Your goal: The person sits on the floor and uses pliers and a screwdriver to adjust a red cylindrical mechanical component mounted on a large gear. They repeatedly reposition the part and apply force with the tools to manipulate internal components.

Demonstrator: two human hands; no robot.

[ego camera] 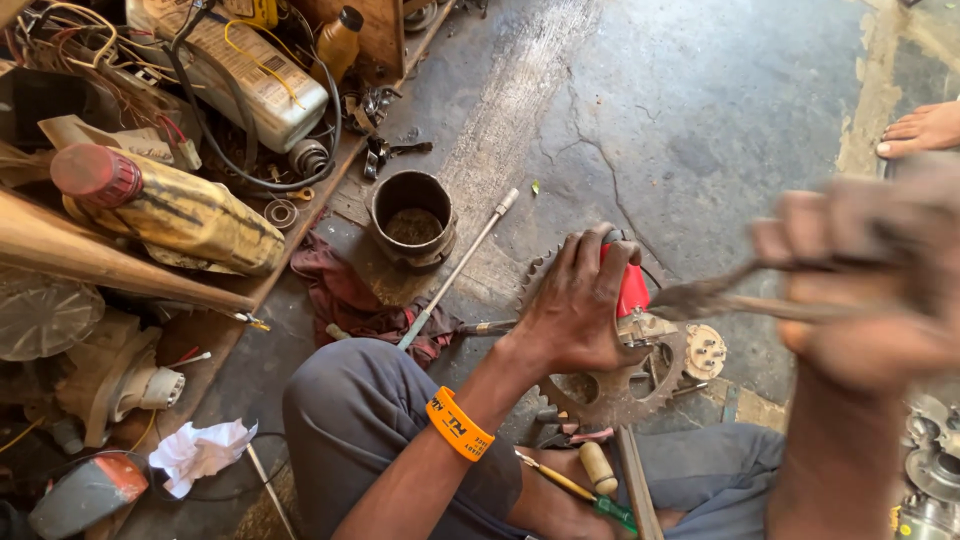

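On the cracked concrete floor just in front of your knees, your left hand [580, 305] is pressed flat-fingered over a red-bodied part [632, 290] that sits on top of the rusty toothed sprocket [610, 385]; the fingers wrap down over it, pinning it rather than lifting it. Keep that downward pressure steady and your wrist low, so the sprocket cannot rock on the floor. Your right hand [870, 290] is clenched around a slim metal tool [720, 298], raised and blurred by motion, its tip pointing toward the red part; exactly what kind of tool it is I cannot tell. Aim the tip at the metal fitting beside your left fingertips, not at the fingers themselves, and I judge short, controlled strokes are safer than wide swings here. Loose items crowd you: a long rod [455, 270] lies toward the dark metal cup [412, 215] at the floor's upper left, screwdrivers [575, 485] rest on your lap, and a small round flange [705, 350] sits touching the sprocket's right edge. Mind that none of these get knocked. A bare foot [920, 128] of another person shows at the far right edge.
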